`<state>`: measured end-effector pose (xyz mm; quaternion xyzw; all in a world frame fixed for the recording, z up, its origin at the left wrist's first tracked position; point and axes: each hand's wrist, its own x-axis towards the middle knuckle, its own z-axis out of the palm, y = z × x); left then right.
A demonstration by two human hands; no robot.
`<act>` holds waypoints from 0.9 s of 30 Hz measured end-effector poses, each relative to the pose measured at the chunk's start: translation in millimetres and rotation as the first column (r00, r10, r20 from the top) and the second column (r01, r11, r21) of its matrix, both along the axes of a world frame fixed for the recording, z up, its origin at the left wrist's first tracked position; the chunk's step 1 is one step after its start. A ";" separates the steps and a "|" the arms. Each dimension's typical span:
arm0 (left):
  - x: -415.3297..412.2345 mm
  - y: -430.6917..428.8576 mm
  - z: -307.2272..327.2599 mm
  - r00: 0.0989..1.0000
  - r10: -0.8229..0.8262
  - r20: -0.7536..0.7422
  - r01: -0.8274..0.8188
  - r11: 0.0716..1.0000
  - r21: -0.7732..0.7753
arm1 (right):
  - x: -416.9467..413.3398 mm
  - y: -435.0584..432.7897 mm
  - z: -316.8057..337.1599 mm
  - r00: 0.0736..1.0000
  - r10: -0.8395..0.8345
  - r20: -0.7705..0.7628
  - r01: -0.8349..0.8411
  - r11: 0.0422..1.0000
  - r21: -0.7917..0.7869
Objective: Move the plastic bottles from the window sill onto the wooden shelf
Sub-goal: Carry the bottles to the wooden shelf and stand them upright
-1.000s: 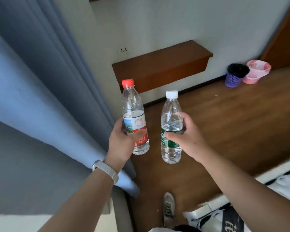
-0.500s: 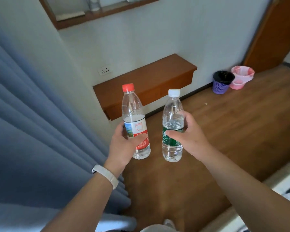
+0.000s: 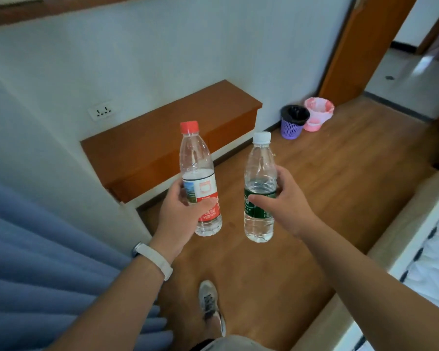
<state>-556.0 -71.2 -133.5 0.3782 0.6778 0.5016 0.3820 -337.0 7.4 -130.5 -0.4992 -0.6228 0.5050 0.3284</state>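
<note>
Wooden shelf (image 3: 147, 145) nearer than before. Left hand (image 3: 180, 211) grips red-cap bottle (image 3: 195, 158) upright before the shelf's front edge; right hand (image 3: 281, 206) grips white-cap bottle (image 3: 260, 168) right of the shelf, over open floor (image 3: 340, 186).

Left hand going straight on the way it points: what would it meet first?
Likely the brown wooden wall shelf; the left hand, gripping the red-capped clear plastic bottle, points at it, nothing visible between. Depth unclear.

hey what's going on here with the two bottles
A person holds a plastic bottle roughly upright in each hand: the left hand grips the red-capped bottle, the right hand the white-capped bottle. Both are in the air short of the wooden shelf; neither is set on it yet.
</note>
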 end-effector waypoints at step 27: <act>-200.2 189.8 -30.7 0.987 0.138 0.081 -0.136 0.990 -0.022 | -189.5 215.2 -11.6 0.995 0.039 0.087 -0.044 0.997 0.056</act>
